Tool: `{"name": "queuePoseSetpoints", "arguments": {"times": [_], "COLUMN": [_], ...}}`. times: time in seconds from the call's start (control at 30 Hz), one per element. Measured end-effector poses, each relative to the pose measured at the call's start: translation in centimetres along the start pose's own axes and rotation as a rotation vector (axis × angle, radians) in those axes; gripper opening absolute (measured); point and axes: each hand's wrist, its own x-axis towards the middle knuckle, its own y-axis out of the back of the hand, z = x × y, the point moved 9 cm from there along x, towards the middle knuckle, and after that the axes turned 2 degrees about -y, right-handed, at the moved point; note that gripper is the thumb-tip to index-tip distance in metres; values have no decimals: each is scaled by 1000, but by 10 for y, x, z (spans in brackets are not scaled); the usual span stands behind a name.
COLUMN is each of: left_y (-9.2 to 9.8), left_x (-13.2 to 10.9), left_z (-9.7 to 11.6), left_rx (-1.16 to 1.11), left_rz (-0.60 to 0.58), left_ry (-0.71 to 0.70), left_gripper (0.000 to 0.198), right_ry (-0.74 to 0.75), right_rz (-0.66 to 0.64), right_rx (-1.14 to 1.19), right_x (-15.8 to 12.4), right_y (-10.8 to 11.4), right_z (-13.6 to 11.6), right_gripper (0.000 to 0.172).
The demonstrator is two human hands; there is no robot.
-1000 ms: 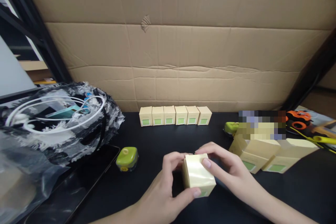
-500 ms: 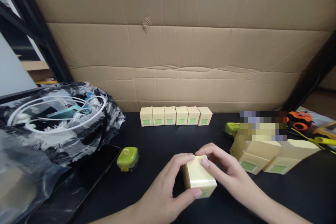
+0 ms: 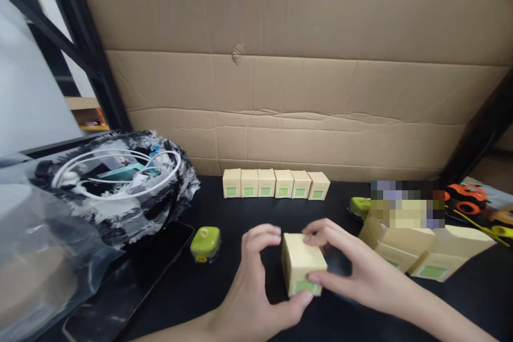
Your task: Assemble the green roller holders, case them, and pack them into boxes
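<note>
A small cream cardboard box (image 3: 303, 259) with a green label window stands closed between my hands, its top facing up. My right hand (image 3: 355, 256) grips it from the right, thumb on the front face and fingers at the back edge. On the other side, my left hand (image 3: 260, 291) is open, its curled fingers apart from the box. Its thumb tip lies close to the label at the lower front; whether it touches I cannot tell. Farther back, several matching boxes (image 3: 266, 184) form a row. A green-lidded container (image 3: 206, 245) sits to the left.
More cream boxes (image 3: 435, 267) are grouped at the right, partly blurred, beside another green container (image 3: 359, 207) and an orange toy (image 3: 467, 197). At left lie a dark phone-like slab (image 3: 132, 278), a furry basket (image 3: 188, 187) with white cable, and plastic wrapping (image 3: 44, 262). Cardboard (image 3: 296, 85) stands behind.
My left fingers have come off the box top and spread away to the left. My right thumb has moved from the top to the front face. The view has tilted up slightly.
</note>
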Motion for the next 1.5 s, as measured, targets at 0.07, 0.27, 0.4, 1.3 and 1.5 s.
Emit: {"name": "queuePoseSetpoints", "arguments": {"times": [0.07,0.27,0.4,1.3,1.5], "left_y": [4,-35,-41,-46,-33], "left_x": [-2,-5,-5,-20,-9], "left_z": [18,23,14,-16,-4], "left_rx": [42,-101,-178,-269,-86], "left_rz": [43,-415,-471,-360,-353], "left_ry": [-180,-126,-6,-25,-51], "left_gripper": [44,13,14,43,68], "right_ry": [18,66,35,-208,-25], "right_rz": [38,58,91,22,-154], "right_rx": [-34,-178,-259,-579,-477], "right_x": [19,109,149,-48,-6], "right_y": [-6,-49,-64,86,32], "right_z": [1,2,5,48,-20], "right_gripper": [16,23,28,14,14]}}
